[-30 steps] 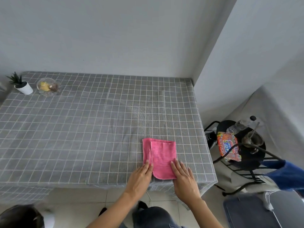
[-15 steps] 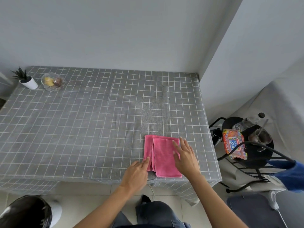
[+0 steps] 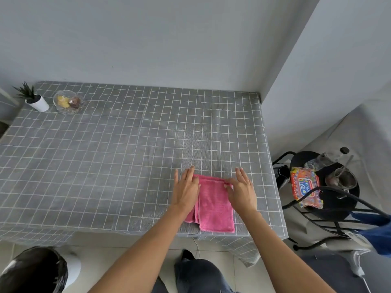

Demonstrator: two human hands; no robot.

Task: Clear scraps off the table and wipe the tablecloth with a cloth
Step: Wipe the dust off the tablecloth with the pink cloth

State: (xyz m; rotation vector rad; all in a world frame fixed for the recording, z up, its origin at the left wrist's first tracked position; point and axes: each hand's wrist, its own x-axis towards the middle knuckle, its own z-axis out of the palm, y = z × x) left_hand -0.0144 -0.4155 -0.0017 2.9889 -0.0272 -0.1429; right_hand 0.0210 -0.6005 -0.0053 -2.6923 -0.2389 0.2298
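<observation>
A folded pink cloth (image 3: 213,208) lies flat on the grey checked tablecloth (image 3: 118,157), near the table's front right edge. My left hand (image 3: 186,190) rests palm-down over the cloth's far left corner, its fingers spread and reaching past the far edge. My right hand (image 3: 241,191) is at the far right corner, where the thumb and forefinger pinch the slightly bunched edge. No scraps show on the tablecloth.
A small potted plant (image 3: 35,99) and a glass bowl (image 3: 68,102) with food stand at the far left corner. A black-lined bin (image 3: 36,271) sits on the floor at lower left. A black side stand (image 3: 330,193) holding a wipes pack (image 3: 305,187) and glassware is on the right. Walls close the far and right sides.
Both hands have slid from the cloth's near edge up to its far corners. The camera has tilted, so the table sits lower in view.
</observation>
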